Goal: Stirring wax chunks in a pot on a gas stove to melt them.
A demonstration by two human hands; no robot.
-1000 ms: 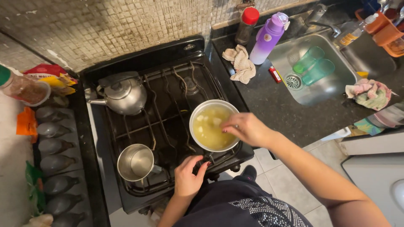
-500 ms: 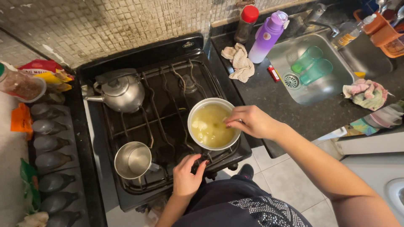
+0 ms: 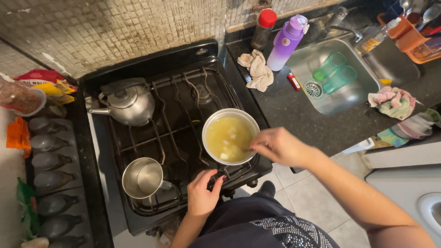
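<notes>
A white pot (image 3: 205, 133) of yellowish broth with pale chunks sits on the front right burner of a black gas stove (image 3: 183, 92). My right hand (image 3: 281, 147) is at the pot's right rim. Its fingers are pinched on a thin utensil (image 3: 252, 148) whose end dips into the broth; most of it is hidden by the fingers. My left hand (image 3: 202, 195) is at the stove's front edge, closed around the pot's dark handle (image 3: 218, 175).
A steel kettle (image 3: 128, 103) stands on the back left burner and an empty steel mug (image 3: 142, 178) on the front left. The black counter holds a crumpled cloth (image 3: 257, 71) and a purple bottle (image 3: 285, 41). Two green cups (image 3: 333, 73) lie in the sink (image 3: 353, 98). Several dark bottles (image 3: 50, 160) line the left.
My right hand has slid from above the broth to the pot's lower right rim, and the chunks in the broth have shifted. My left hand has stayed on the handle.
</notes>
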